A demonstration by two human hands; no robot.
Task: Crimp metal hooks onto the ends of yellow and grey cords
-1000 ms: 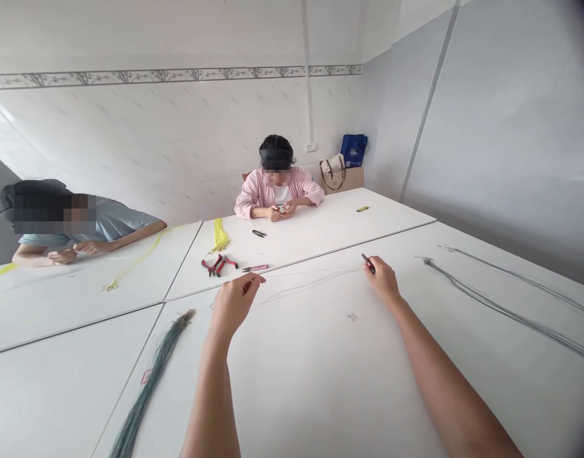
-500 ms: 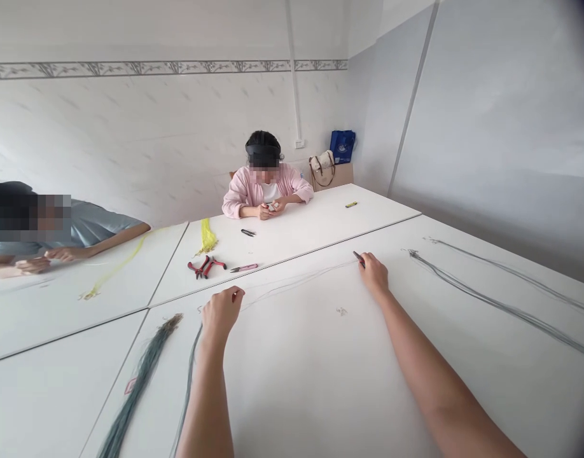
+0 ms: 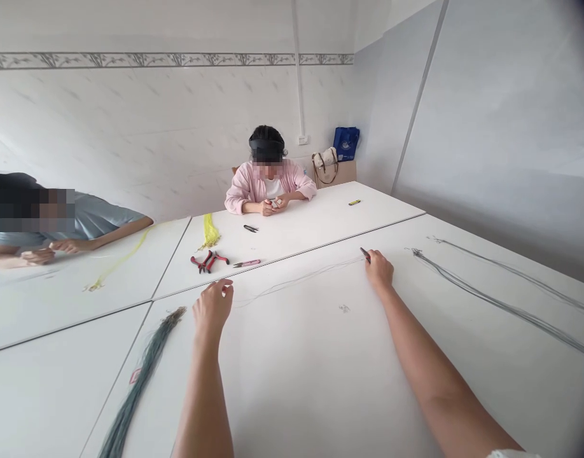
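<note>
My right hand (image 3: 380, 272) is closed around a small, slim dark tool (image 3: 365, 255), whose end pokes out past the fingers; its kind is not clear. From close by that tool, thin grey strands (image 3: 296, 280) run leftward over the white table to near my left hand (image 3: 212, 306). The left hand is raised above the table with its fingers bent, and a gap shows between thumb and forefinger. I see nothing held in it. Left of my forearm lies a thick bundle of blue-green strands (image 3: 146, 369) with a small red-and-white tag (image 3: 135, 376).
Grey strand bundles (image 3: 492, 302) lie at right; small bits (image 3: 344, 308) lie between my arms. Beyond are red-handled pliers (image 3: 208, 261), pink snips (image 3: 247, 263), black snips (image 3: 250, 228) and yellow strands (image 3: 209, 231). One person (image 3: 268, 181) sits opposite, another (image 3: 96, 219) at left.
My left hand has shifted a little left, and its thumb and forefinger have come apart. Its forearm now hides the thin bundle beside it. The right hand keeps its hold on the tool.
</note>
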